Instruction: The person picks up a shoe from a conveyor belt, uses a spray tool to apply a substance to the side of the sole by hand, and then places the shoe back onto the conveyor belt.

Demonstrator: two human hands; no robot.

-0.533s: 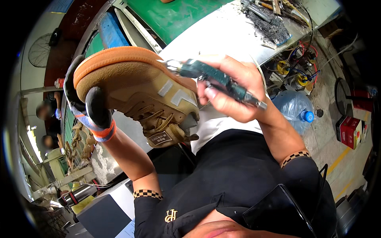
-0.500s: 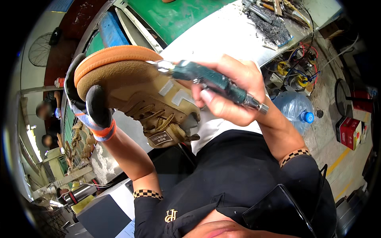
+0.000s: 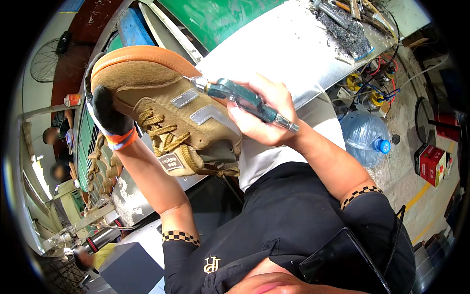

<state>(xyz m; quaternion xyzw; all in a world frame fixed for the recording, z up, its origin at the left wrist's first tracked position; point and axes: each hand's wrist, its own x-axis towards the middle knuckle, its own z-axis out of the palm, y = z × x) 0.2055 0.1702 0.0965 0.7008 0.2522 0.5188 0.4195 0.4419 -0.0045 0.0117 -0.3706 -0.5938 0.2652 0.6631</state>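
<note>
A tan shoe [image 3: 161,95] with an orange sole, grey patches and brown laces is held up left of centre, toe to the far left. My left hand [image 3: 105,110], in a black-palmed glove with a grey and orange cuff, is closed around its toe end, thumb over the upper; the other fingers are mostly hidden behind the shoe. Bare, my right hand [image 3: 269,105] grips a dark green pen-shaped tool [image 3: 245,100] with metal ends. Its thin tip is at the seam where sole meets upper; whether it touches I cannot tell.
Beyond the shoe lies a white tabletop [image 3: 254,54] with dark shavings [image 3: 342,36] and tools at its far right. A green surface [image 3: 215,19] adjoins it. To the right stand a large clear water bottle [image 3: 362,132] and a red box [image 3: 430,164]. Other people [image 3: 61,132] are far left.
The shoe has turned so more of its laces and side face up, its heel end slightly lower. My right hand and the tool have shifted left and a little nearer.
</note>
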